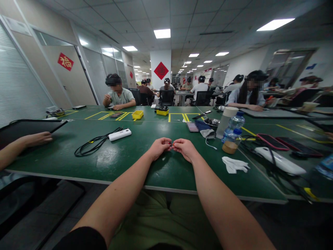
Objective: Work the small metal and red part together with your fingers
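Note:
My left hand and my right hand meet just above the green table, near its front edge. Fingers of both hands are pinched, with the fingertips almost touching. Between them shows a tiny dark and reddish piece, too small to name. Whether one hand or both grip it is hard to make out. Left of my hands lies a white power bank with a black cable coiled beside it.
To the right stand plastic bottles, a pale cylinder, a crumpled tissue and phones. Yellow trays sit farther back. At left, another person's hand rests by a black panel. Several people sit beyond.

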`<act>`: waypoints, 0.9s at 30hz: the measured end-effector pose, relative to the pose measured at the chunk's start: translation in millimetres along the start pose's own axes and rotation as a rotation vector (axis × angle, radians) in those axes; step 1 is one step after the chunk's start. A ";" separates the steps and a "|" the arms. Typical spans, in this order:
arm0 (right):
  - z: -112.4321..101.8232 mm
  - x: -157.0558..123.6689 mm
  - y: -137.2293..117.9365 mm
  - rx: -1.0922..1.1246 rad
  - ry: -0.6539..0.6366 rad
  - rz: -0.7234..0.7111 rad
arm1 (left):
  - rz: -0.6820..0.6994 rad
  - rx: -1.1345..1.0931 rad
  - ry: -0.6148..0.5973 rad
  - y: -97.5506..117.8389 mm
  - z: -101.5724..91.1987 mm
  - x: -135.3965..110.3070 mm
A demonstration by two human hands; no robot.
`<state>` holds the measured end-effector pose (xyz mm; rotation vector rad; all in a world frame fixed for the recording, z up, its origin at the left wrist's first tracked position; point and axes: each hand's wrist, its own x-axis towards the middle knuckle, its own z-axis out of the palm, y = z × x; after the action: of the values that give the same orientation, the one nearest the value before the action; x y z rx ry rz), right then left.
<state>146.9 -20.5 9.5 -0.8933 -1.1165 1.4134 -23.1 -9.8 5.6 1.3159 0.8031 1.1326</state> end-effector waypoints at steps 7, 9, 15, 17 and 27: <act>0.0 0.8 -0.9 0.016 -0.001 0.009 | -0.039 -0.041 0.028 1.3 1.5 -0.6; 0.0 0.9 -1.6 0.017 0.001 0.012 | -0.040 -0.044 0.033 2.3 2.1 -1.5; -0.4 1.4 -0.9 0.012 0.004 0.014 | -0.012 -0.008 0.025 4.8 3.0 -2.9; -0.7 1.6 -0.2 0.008 0.003 0.015 | 0.007 0.022 0.028 5.1 2.4 -2.8; 1.7 0.2 -0.8 -0.005 0.001 -0.001 | -0.009 0.009 -0.019 3.0 1.7 -1.6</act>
<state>145.5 -20.6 10.8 -0.8966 -1.1201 1.4093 -22.6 -12.1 8.6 1.3275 0.8000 1.1090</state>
